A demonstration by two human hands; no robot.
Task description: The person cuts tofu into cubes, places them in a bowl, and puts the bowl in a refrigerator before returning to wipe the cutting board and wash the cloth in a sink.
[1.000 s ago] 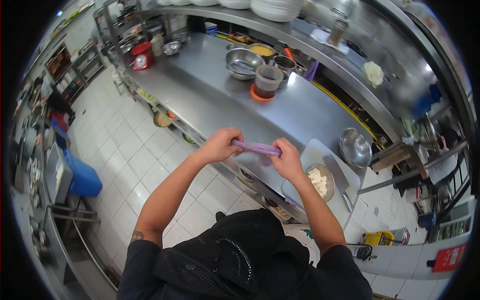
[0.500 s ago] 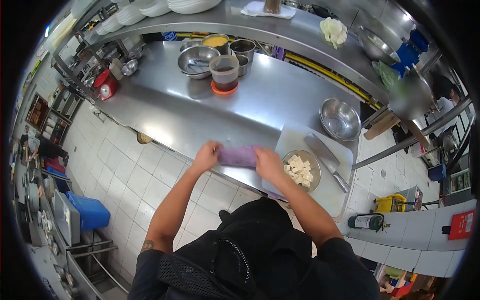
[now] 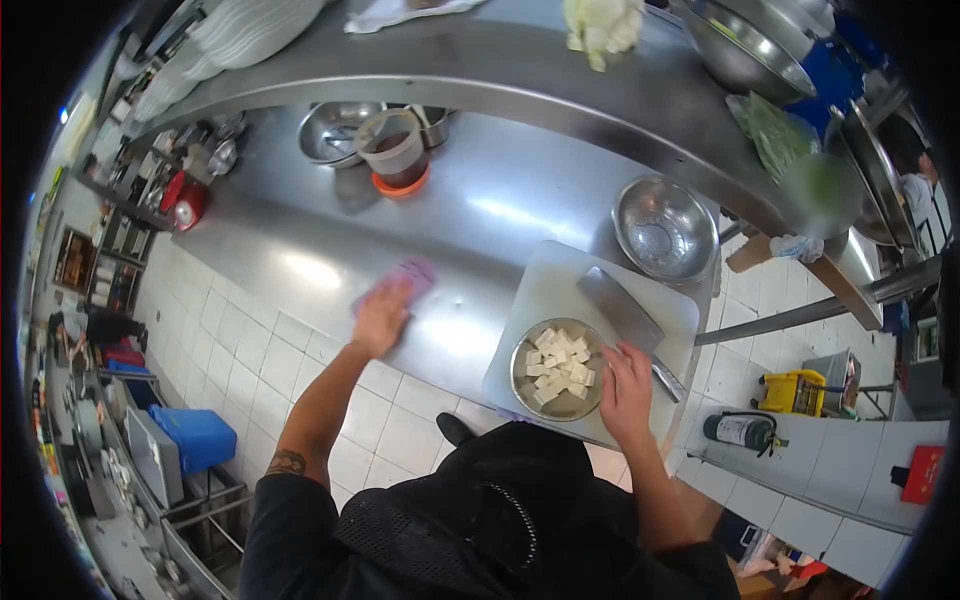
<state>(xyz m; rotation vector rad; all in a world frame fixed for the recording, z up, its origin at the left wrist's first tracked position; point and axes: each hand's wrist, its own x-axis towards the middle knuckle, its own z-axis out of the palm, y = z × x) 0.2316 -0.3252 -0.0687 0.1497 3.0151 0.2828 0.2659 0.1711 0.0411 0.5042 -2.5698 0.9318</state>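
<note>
Head view: left hand (image 3: 380,317) alone now lies flat on the cloth (image 3: 418,274), right hand (image 3: 628,392) since moved beside the bowl (image 3: 572,406), loosely spread.

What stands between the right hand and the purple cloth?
The bowl of white cubes, on the cutting board, stands between the right hand and the purple cloth, which is under the left hand.
</note>
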